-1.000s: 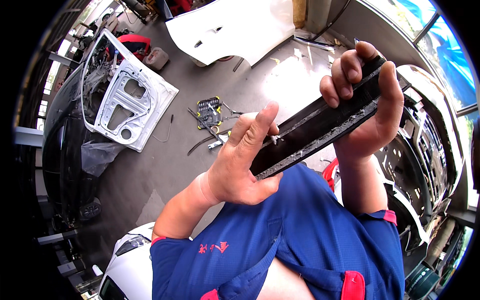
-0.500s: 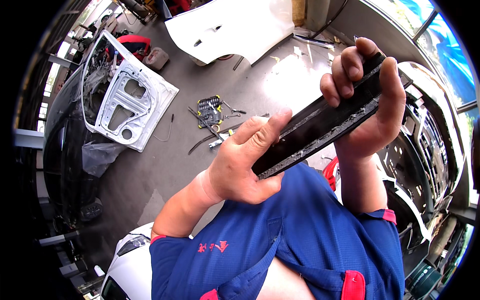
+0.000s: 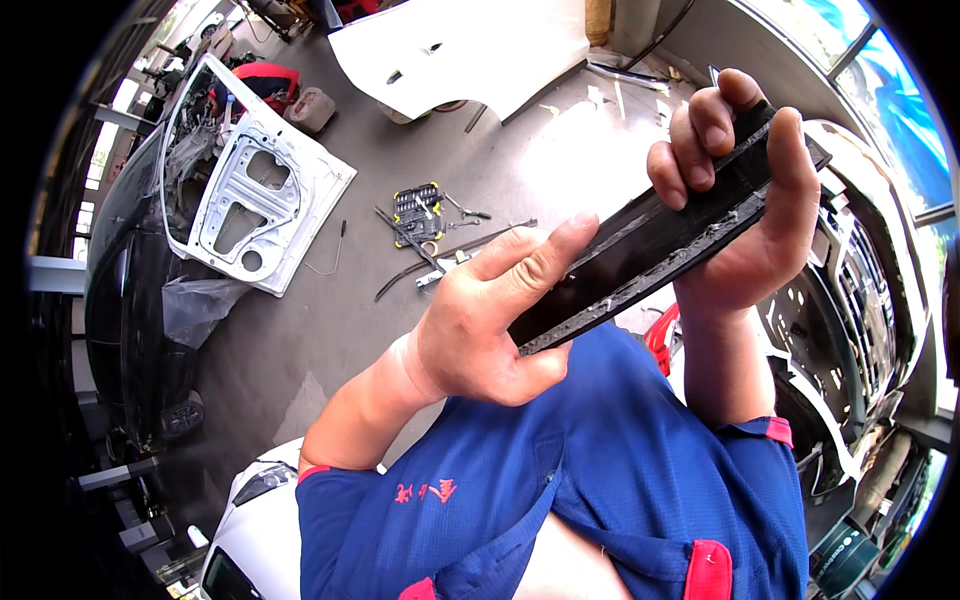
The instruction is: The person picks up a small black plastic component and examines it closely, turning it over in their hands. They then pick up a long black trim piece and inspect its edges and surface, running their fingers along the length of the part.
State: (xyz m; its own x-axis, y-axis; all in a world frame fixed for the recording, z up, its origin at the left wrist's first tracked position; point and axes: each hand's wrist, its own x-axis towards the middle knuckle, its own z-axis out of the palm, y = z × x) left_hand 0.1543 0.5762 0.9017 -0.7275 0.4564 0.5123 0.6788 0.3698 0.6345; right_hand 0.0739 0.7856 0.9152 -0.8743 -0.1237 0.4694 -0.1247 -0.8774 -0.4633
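Note:
Slanting up to the right before my chest is a long black trim strip (image 3: 650, 245), channel-shaped, with grey, rough residue along its edges. My left hand (image 3: 490, 315) is closed round its lower end, thumb beneath and fingers over the upper edge. Higher up, my right hand (image 3: 745, 195) grips the other end, with fingers curled over the upper edge and thumb across the face. Both palms partly hide the strip's ends and its back.
A white car door shell (image 3: 255, 190) stands at left by a dark car (image 3: 125, 300). On the floor lie an open tool set (image 3: 418, 215) and black strips. A white body panel (image 3: 470, 50) is at the far side; a stripped car front (image 3: 850, 290) is at right.
The strip and both hands have shifted very slightly to the right. Both hands keep their hold.

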